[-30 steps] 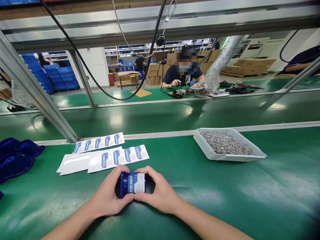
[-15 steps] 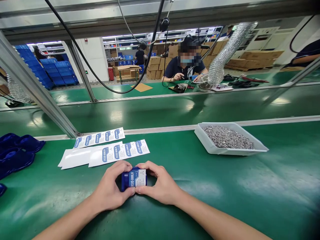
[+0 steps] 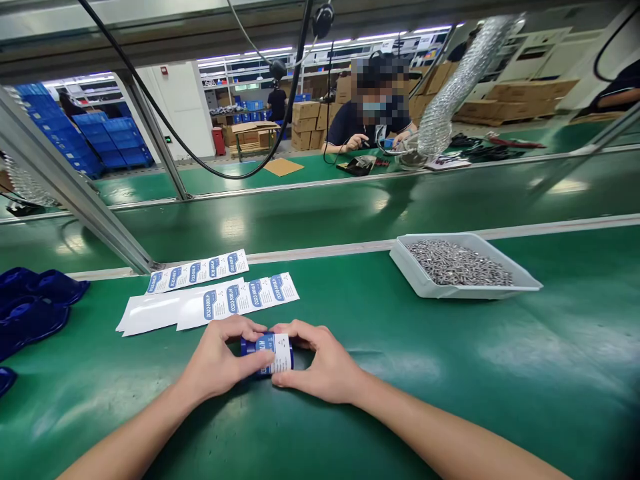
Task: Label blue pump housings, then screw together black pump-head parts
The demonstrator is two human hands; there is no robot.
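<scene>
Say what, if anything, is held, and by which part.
A blue piece: left grip on its top edge and label; right grip on top and bottom edges near its right end.

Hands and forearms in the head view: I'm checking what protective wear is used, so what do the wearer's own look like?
The left hand and right hand are ungloved, with no rings visible. The left forearm and right forearm show no sleeve, watch, cable or marking.
</scene>
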